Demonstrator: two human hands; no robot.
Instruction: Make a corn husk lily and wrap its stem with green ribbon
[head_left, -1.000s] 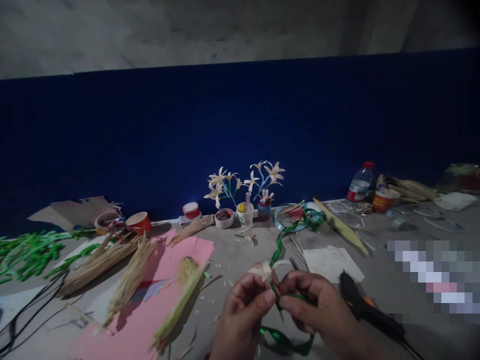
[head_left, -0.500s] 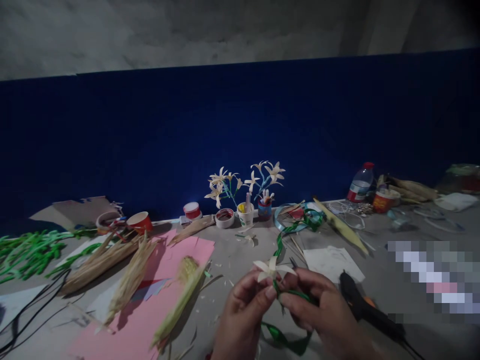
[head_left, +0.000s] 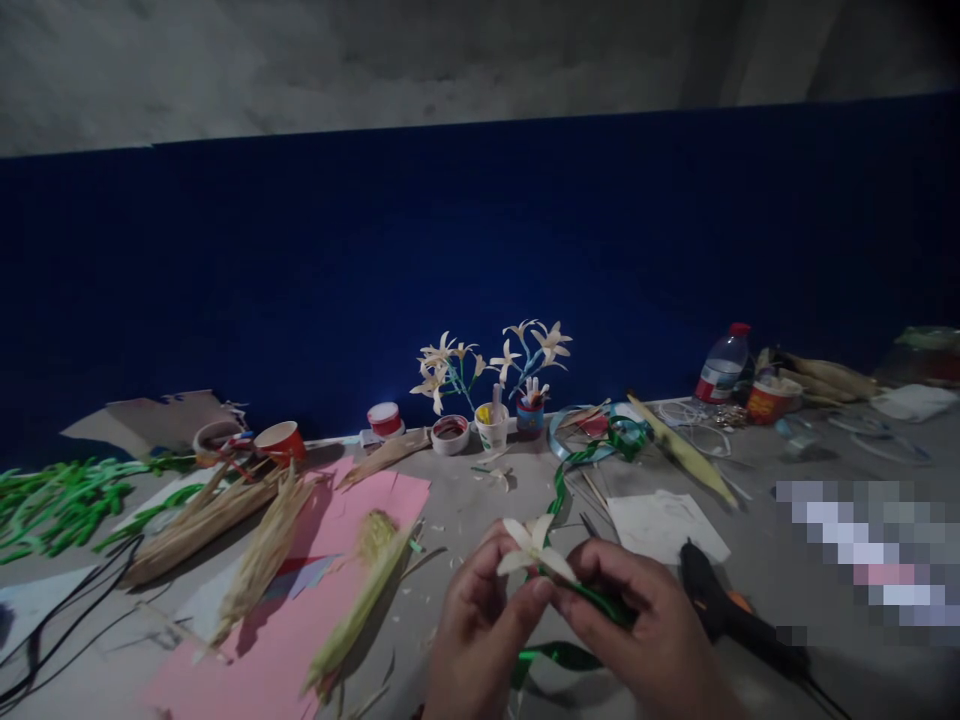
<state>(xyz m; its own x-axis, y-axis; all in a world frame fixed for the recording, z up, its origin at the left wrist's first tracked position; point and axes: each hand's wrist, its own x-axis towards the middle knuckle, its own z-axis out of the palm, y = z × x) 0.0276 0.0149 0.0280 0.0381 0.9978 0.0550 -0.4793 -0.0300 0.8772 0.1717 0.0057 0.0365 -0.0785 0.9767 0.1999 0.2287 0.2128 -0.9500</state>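
A small cream husk flower [head_left: 531, 545] sits at the top of a stem wrapped in green ribbon. My left hand [head_left: 480, 630] pinches the stem just under the petals. My right hand [head_left: 645, 625] is closed on the green-wrapped stem [head_left: 600, 600] right beside it, fingertips meeting the left thumb. A loose length of green ribbon [head_left: 559, 656] curls on the table under my hands, and more of it [head_left: 570, 470] trails away toward the back.
A black glue gun [head_left: 724, 610] lies right of my hands, beside white paper [head_left: 664, 525]. Corn husks [head_left: 262, 545] and a cob [head_left: 360, 600] lie on pink paper [head_left: 352, 500] at left. Finished flowers in cups [head_left: 491, 375], tape rolls, a red cup [head_left: 279, 440] and a bottle [head_left: 720, 365] line the back.
The flower has turned in my fingers so its petals now show open and tilted left. My hands have shifted slightly downward, and the loose ribbon beneath them has moved.
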